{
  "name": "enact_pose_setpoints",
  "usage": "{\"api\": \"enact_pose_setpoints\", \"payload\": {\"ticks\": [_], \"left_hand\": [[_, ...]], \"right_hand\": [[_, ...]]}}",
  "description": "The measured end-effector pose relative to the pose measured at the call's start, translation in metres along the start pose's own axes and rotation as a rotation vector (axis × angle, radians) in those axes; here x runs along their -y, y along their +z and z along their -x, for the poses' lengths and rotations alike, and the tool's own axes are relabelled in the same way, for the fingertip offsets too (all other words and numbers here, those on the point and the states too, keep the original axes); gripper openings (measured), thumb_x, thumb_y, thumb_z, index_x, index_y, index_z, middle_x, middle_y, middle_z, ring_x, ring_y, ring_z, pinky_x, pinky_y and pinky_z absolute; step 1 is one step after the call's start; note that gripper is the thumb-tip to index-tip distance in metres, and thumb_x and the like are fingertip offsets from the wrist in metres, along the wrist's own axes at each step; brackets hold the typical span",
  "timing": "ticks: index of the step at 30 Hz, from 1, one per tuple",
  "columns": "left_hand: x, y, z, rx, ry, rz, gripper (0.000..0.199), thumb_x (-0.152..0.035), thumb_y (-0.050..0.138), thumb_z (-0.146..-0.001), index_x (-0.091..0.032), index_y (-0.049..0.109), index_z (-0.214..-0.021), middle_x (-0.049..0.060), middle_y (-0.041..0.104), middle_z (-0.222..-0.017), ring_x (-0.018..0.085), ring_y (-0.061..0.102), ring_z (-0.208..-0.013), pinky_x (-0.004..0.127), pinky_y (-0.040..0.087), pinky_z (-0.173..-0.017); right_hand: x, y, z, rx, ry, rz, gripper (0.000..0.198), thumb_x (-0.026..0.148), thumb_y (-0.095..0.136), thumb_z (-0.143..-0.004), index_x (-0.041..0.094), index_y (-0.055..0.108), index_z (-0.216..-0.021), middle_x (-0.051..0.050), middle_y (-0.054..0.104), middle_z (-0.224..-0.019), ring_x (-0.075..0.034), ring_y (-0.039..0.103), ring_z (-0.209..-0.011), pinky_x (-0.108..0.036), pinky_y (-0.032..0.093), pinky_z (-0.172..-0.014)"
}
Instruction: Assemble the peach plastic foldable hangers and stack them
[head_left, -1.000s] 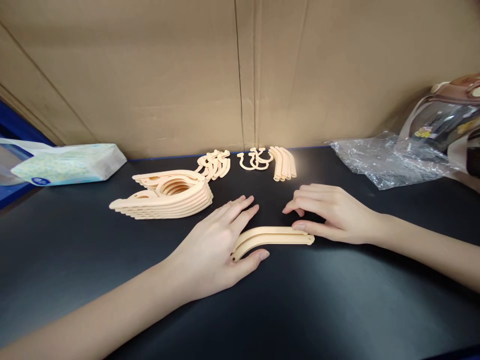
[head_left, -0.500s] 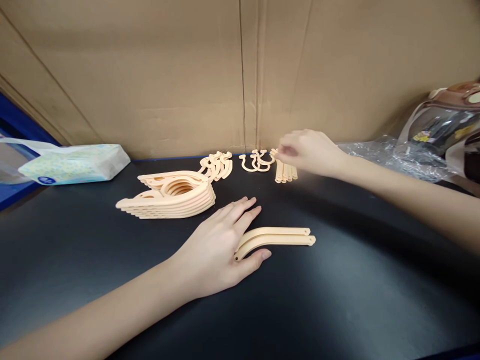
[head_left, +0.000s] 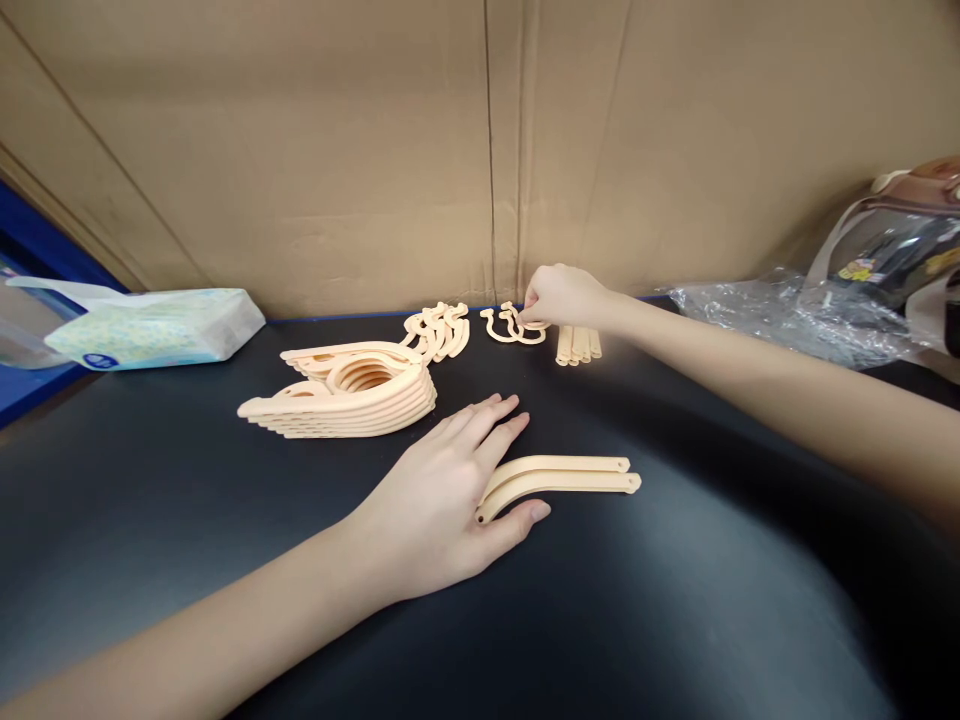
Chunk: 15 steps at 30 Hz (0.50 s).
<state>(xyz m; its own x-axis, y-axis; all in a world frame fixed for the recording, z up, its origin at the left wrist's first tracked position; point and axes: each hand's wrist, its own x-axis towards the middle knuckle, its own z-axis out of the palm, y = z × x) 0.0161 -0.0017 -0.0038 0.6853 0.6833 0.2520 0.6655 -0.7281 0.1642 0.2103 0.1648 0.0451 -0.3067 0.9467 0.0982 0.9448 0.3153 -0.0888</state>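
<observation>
My left hand (head_left: pixel 442 490) lies flat on the black table, fingers stretched out and thumb apart. Between thumb and forefinger are the ends of two cream plastic hanger arms (head_left: pixel 570 465), side by side and pointing right; the palm partly covers them. At the back, my right hand (head_left: pixel 568 293) is closed in a pinch on a small cream plastic hook (head_left: pixel 534 338). Other curved hooks (head_left: pixel 496 331) lie just left of its fingertips. Beneath its wrist stand out the near ends of several straight cream strips (head_left: pixel 577 346), partly hidden.
Left of centre is a stack of cream hanger bodies (head_left: pixel 345 410), with a pile of small curved pieces (head_left: pixel 439 330) behind it. A tissue pack (head_left: pixel 157 328) sits at far left. Crumpled clear plastic (head_left: pixel 780 318) and a clear bag (head_left: pixel 862 250) are at right. Cardboard (head_left: pixel 337 150) walls the back.
My right hand has moved left from above the straight strips to the hooks, and its fingers now pinch one. My left hand stays beside the two hanger arms; the view has shifted slightly.
</observation>
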Motion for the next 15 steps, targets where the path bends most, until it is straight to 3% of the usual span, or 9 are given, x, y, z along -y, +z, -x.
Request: {"api": "enact_pose_setpoints", "payload": {"ticks": [8,15], "left_hand": [[-0.001,-0.002,0.0,0.006,-0.002,-0.018,0.066,-0.054,0.048,-0.092,-0.007,0.049,-0.139,0.019,0.045,-0.148,0.032,0.042,-0.138,0.05,0.041,-0.111],[-0.003,-0.006,-0.001,0.053,-0.01,-0.011,0.067,-0.052,0.05,-0.092,-0.005,0.05,-0.139,0.021,0.046,-0.147,0.034,0.041,-0.138,0.051,0.042,-0.11]], "right_hand": [[-0.005,0.005,-0.007,-0.12,0.071,-0.274,0.017,0.027,0.065,-0.076,0.015,0.068,-0.064,-0.003,0.054,-0.055,-0.017,0.052,-0.06,-0.031,0.036,-0.056],[-0.004,-0.007,0.013,-0.215,-0.017,-0.525,0.023,0.024,0.064,-0.076,0.015,0.062,-0.055,0.001,0.042,-0.052,-0.012,0.04,-0.055,-0.03,0.03,-0.055]]}}
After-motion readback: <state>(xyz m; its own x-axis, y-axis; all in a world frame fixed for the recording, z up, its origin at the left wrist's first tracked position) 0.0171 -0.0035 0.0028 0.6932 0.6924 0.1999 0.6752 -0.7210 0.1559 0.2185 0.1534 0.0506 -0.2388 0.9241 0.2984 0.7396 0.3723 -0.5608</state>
